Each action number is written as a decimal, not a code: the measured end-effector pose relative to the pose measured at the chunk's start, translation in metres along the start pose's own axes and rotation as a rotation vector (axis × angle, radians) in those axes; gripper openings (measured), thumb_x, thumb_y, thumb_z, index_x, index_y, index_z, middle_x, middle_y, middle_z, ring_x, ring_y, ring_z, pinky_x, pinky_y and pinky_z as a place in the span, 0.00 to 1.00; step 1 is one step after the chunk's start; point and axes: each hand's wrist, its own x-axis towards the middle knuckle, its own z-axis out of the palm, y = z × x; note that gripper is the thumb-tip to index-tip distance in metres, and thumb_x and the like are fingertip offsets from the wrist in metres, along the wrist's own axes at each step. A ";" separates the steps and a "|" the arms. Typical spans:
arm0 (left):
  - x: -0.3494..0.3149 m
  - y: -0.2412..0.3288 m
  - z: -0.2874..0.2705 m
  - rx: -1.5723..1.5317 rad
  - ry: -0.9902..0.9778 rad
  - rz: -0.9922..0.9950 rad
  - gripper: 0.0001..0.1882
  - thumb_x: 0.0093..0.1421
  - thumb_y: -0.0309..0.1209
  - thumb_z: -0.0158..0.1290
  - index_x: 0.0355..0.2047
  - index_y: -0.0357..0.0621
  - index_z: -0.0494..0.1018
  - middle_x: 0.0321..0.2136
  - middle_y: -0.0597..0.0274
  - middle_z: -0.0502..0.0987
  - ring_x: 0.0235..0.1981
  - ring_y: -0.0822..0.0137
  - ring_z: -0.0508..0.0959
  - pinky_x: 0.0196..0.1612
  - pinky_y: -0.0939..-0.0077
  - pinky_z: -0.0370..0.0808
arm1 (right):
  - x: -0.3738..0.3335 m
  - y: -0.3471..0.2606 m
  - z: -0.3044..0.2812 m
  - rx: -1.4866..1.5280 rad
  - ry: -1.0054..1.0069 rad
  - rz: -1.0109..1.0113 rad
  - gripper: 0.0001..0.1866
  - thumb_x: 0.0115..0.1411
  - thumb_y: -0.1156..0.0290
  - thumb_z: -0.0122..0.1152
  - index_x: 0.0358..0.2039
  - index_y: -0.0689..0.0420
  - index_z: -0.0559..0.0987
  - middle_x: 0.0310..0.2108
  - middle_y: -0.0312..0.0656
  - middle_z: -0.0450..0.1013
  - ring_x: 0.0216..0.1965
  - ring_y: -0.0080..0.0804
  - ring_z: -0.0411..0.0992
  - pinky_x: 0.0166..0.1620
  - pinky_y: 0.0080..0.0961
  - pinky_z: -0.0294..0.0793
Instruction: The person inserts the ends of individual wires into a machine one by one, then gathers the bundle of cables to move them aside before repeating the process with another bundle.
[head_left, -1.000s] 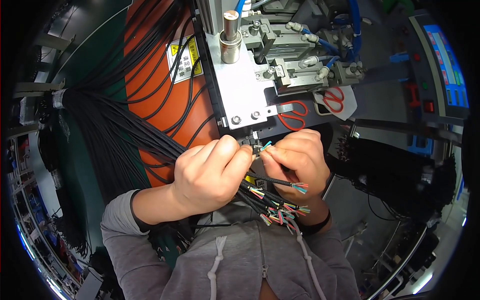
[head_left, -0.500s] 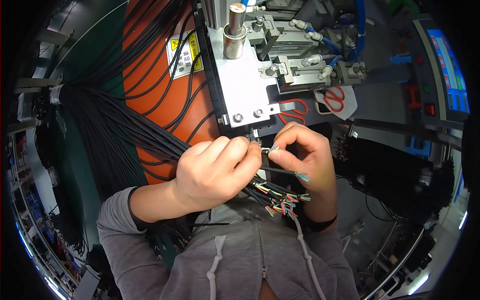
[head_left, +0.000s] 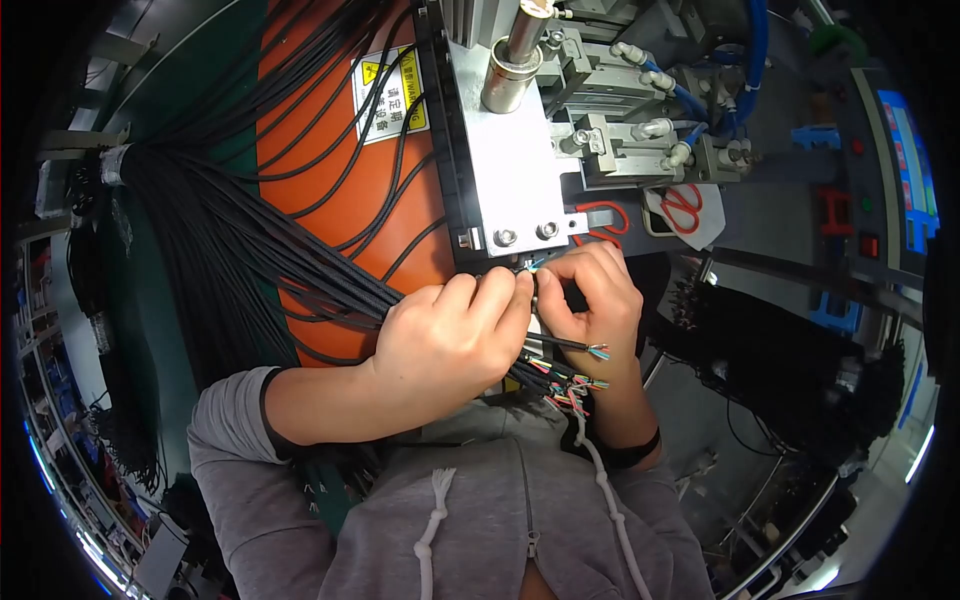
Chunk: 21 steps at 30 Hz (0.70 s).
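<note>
- Left hand (head_left: 455,330): fingers pinching a blue-wired cable end (head_left: 536,265) just beside the metal plate (head_left: 515,170); this end seems unfinished.
- Right hand (head_left: 594,295): fingers close to it; cannot tell whether gripping.
- Loose cable ends (head_left: 562,384): coloured wires (head_left: 598,352) already bared; work left unclear.

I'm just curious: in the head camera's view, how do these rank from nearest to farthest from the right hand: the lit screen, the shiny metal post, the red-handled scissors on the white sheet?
From the right hand, as this view shows it:
1. Red-handled scissors: up and to its right.
2. Shiny metal post: above, slightly left.
3. Lit screen: far right.
</note>
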 end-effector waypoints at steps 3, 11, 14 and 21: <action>0.001 0.002 -0.001 0.000 -0.033 -0.030 0.13 0.47 0.29 0.54 0.34 0.38 0.77 0.22 0.70 0.64 0.20 0.76 0.66 0.21 0.85 0.64 | -0.002 0.005 0.007 0.045 0.057 -0.016 0.04 0.47 0.82 0.63 0.23 0.62 0.75 0.22 0.42 0.71 0.26 0.37 0.69 0.33 0.26 0.69; 0.006 -0.005 0.006 -0.062 0.060 0.011 0.13 0.45 0.27 0.54 0.33 0.38 0.77 0.23 0.69 0.66 0.21 0.76 0.69 0.22 0.84 0.66 | -0.012 0.015 0.018 0.523 0.006 0.476 0.03 0.54 0.81 0.58 0.27 0.61 0.73 0.24 0.34 0.70 0.26 0.21 0.66 0.33 0.18 0.66; 0.005 -0.005 0.007 -0.126 0.062 -0.028 0.13 0.48 0.25 0.55 0.36 0.41 0.78 0.23 0.68 0.67 0.20 0.75 0.71 0.21 0.81 0.66 | -0.014 0.016 0.021 0.679 -0.026 0.637 0.03 0.55 0.79 0.58 0.27 0.61 0.73 0.24 0.33 0.69 0.27 0.17 0.65 0.32 0.17 0.65; -0.002 -0.001 -0.003 -0.126 -0.013 -0.111 0.11 0.50 0.25 0.56 0.36 0.41 0.78 0.25 0.67 0.71 0.22 0.73 0.74 0.23 0.80 0.68 | -0.009 0.006 0.022 0.475 0.102 0.431 0.04 0.55 0.78 0.60 0.27 0.62 0.73 0.22 0.35 0.68 0.28 0.17 0.65 0.32 0.16 0.65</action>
